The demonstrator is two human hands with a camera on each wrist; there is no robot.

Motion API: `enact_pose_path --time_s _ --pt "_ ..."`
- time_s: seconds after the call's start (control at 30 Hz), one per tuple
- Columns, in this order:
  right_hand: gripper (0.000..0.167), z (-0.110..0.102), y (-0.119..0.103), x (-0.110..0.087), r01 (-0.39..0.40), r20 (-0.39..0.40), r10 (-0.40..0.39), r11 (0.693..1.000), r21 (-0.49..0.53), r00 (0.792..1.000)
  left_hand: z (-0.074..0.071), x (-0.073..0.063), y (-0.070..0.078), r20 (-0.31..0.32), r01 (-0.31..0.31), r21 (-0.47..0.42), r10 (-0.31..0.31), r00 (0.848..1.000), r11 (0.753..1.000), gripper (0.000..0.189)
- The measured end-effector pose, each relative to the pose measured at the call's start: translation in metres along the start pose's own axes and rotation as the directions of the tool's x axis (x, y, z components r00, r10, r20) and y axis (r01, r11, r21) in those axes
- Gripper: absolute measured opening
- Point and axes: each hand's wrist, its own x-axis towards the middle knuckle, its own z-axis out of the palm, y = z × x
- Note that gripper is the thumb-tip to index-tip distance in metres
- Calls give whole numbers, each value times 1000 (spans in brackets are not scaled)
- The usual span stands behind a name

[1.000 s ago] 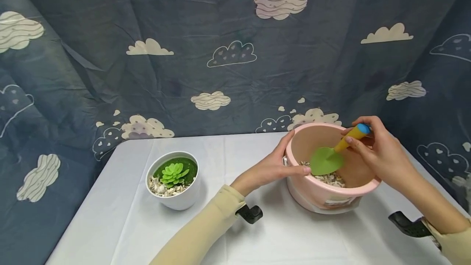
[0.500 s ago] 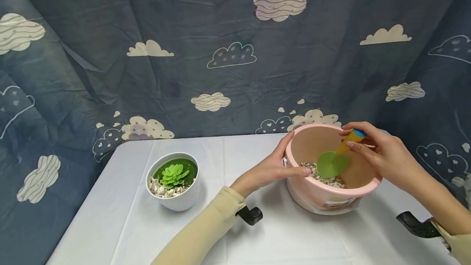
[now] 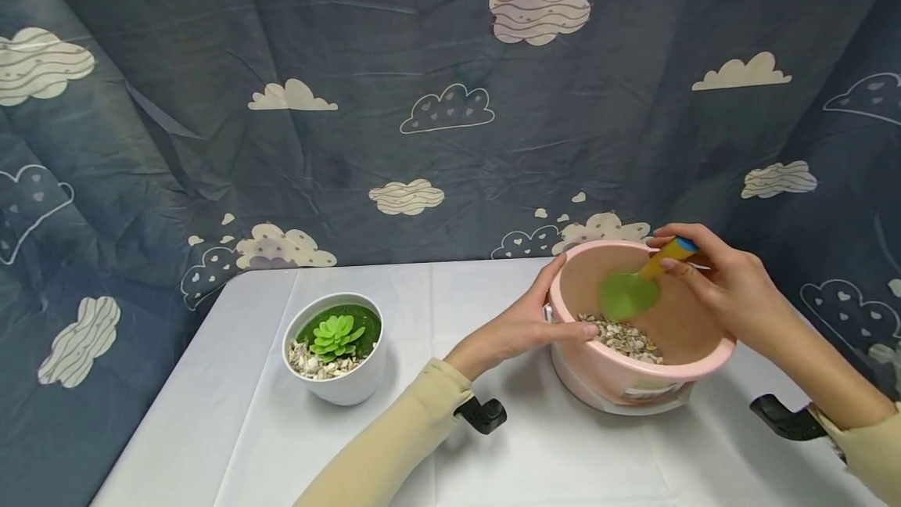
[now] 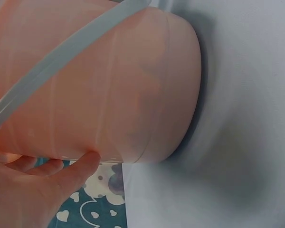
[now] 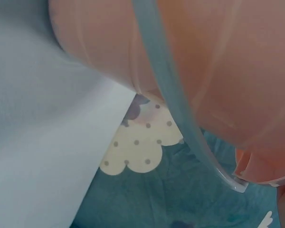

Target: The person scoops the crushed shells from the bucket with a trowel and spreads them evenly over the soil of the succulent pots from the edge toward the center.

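In the head view a pink bucket [image 3: 587, 374] stands at the right of the table, with small gravel [image 3: 629, 341] at its bottom. My left hand [image 3: 521, 329] grips the bucket's left side, thumb over the rim; the left wrist view shows fingertips [image 4: 89, 162] against the outer wall. Over the bucket's mouth, my right hand [image 3: 735, 292] holds a toy shovel by its yellow, blue-tipped handle [image 3: 665, 258]. Its green blade [image 3: 629, 296] hangs inside the bucket, above the gravel. The right wrist view shows mainly the bucket's outside [image 5: 204, 42], not the shovel.
A white pot [image 3: 348, 390] with a green succulent [image 3: 336, 335] and pale stones stands on the left of the white-covered table [image 3: 260, 429]. The bucket's grey carrying handle [image 4: 61, 57] hangs down its outside. Behind the table hangs a dark cloud-print cloth [image 3: 352, 37].
The shovel's blade first dips right and lower into the bucket, then rises back up and left; more gravel shows beneath it now. My left hand stays on the bucket.
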Motion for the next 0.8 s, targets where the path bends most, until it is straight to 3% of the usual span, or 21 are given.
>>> enact_pose_path --time_s 0.17,0.23,0.4,0.6,0.8 --pt "62 1 0 4 115 93 -105 987 -110 990 0 0 -1 -8 2 6 -2 1000 1000 103" --pt "64 0 0 4 129 114 -114 982 -137 987 0 0 -2 -6 -2 6 2 1000 1000 102" --pt "63 -3 -4 5 126 148 -99 975 -182 984 0 1 -4 5 -17 -3 17 1000 1000 101" --pt "61 -7 -10 4 120 178 -93 982 -145 980 0 0 -4 -1 -7 0 7 1000 1000 101" --pt "59 -12 -14 4 63 204 -36 990 -128 978 0 1 -3 -2 -16 -3 16 1000 1000 101"
